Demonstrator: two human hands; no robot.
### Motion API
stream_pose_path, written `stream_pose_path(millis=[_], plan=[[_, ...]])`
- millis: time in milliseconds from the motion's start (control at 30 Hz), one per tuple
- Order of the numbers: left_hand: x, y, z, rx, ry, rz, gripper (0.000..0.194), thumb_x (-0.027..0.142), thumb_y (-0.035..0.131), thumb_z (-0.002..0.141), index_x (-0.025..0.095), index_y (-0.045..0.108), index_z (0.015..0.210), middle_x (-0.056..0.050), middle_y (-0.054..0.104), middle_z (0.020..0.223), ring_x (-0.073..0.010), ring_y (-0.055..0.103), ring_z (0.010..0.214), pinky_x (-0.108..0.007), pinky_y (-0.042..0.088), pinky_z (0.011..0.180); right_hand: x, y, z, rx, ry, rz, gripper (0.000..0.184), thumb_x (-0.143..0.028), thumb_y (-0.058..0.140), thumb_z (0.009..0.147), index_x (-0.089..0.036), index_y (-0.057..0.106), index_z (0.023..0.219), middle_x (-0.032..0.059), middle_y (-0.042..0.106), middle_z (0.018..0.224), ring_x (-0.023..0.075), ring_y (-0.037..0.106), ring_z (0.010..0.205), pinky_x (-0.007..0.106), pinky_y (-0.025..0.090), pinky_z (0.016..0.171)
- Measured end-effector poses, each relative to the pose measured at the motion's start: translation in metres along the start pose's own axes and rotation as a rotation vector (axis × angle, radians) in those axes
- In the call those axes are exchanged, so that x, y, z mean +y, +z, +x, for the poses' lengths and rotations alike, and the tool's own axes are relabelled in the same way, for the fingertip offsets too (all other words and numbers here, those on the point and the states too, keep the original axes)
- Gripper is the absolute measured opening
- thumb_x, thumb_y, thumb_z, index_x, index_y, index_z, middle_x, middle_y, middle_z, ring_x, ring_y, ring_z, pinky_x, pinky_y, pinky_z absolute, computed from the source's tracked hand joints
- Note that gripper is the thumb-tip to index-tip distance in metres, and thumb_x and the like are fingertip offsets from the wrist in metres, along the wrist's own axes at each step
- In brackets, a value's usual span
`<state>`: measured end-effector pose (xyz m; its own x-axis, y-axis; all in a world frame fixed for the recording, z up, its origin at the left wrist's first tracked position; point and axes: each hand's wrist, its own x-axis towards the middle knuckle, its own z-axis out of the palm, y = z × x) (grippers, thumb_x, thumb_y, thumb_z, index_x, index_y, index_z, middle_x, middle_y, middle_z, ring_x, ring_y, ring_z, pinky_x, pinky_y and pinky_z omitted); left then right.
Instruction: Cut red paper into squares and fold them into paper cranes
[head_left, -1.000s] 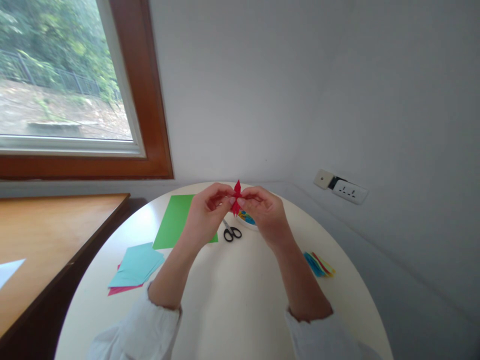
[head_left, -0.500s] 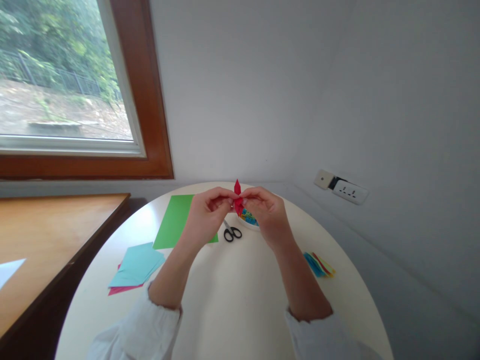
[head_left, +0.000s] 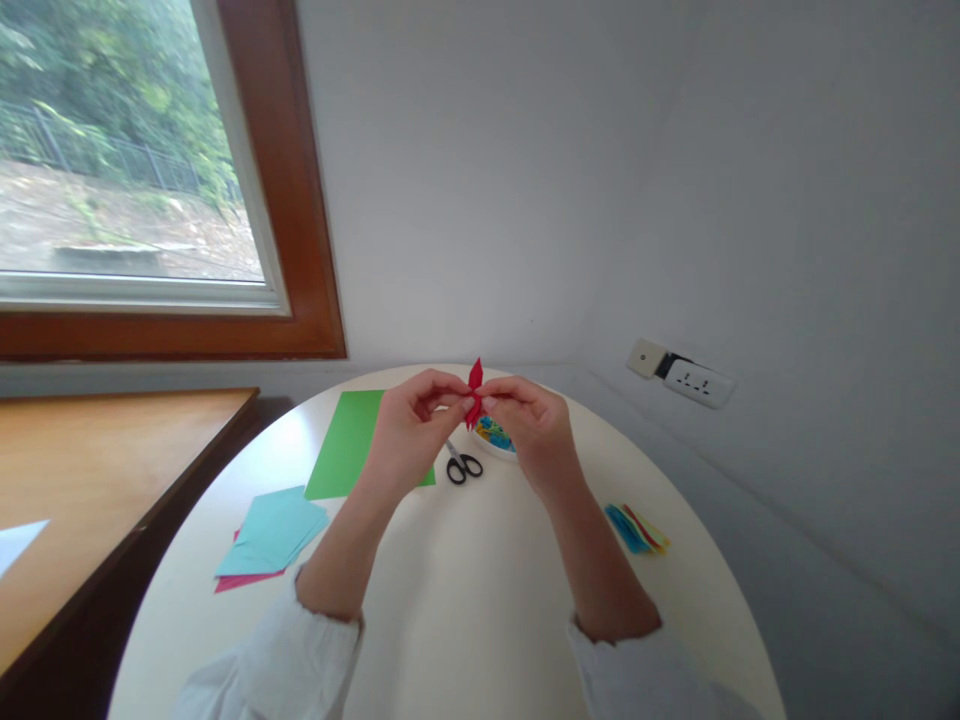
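A red folded piece (head_left: 475, 376) is held up over the far part of the white round surface (head_left: 465, 600), with one pointed end turned to twelve o'clock and its lower points turned to six; its middle is partly covered by fingertips. It is pinched from nine o'clock by the left hand (head_left: 418, 415), which is closed at thumb and forefinger, and from three o'clock by the right hand (head_left: 534, 425), which is closed in the same way.

At five o'clock from the piece a white dish (head_left: 504, 454) is seen, filled with small coloured pieces (head_left: 493, 434) and partly hidden by the right hand; near six, black-handled scissors (head_left: 463, 468) are laid, their blades partly covered. Between eight and nine a green sheet (head_left: 341, 445) is spread; farther out at eight, light blue sheets (head_left: 274, 530) are stacked over pink ones (head_left: 244, 581); at four, coloured strips (head_left: 636, 528) are bunched. At three a socket plate (head_left: 697, 381) is mounted on the wall (head_left: 480, 180); at ten a window is framed in brown wood (head_left: 292, 180).
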<state>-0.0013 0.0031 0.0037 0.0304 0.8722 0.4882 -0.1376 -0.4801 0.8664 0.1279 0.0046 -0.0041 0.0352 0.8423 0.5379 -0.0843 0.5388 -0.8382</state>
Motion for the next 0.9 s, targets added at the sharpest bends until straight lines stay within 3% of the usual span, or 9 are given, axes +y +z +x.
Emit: stream_pose_path(millis=[433, 733, 900], plan=[[-0.0023, -0.0009, 0.0019, -0.01, -0.025, -0.117, 0.021, 0.018, 0.074, 0.057, 0.016, 0.058, 0.071, 0.003, 0.062, 0.064, -0.0115, 0.062, 0.062, -0.025, 0.051, 0.065, 0.0057, 0.0011, 0.0003, -0.038, 0.033, 0.095, 0.021, -0.029, 0.075, 0.06, -0.019, 0.064, 0.074, 0.001, 0.068, 0.074, 0.0139, 0.064, 0.071, 0.029, 0.054, 0.071], [-0.0037, -0.005, 0.0016, -0.037, -0.142, -0.118, 0.025, 0.023, 0.077, 0.056, 0.012, 0.067, 0.075, -0.004, 0.07, 0.07, -0.0166, 0.065, 0.07, -0.029, 0.051, 0.072, 0.0037, 0.0016, -0.0006, 0.007, 0.033, 0.062, 0.027, -0.028, 0.077, 0.057, -0.018, 0.061, 0.076, 0.0012, 0.065, 0.073, 0.0131, 0.062, 0.07, 0.028, 0.054, 0.07], [-0.0055, -0.0059, 0.0023, -0.045, -0.125, -0.084, 0.019, 0.026, 0.075, 0.059, 0.013, 0.069, 0.072, -0.004, 0.071, 0.071, -0.0154, 0.063, 0.068, -0.028, 0.05, 0.07, 0.006, 0.0019, 0.0005, 0.008, 0.026, 0.072, 0.029, -0.028, 0.077, 0.056, -0.018, 0.059, 0.076, 0.0002, 0.063, 0.071, 0.0119, 0.061, 0.068, 0.026, 0.053, 0.067]])
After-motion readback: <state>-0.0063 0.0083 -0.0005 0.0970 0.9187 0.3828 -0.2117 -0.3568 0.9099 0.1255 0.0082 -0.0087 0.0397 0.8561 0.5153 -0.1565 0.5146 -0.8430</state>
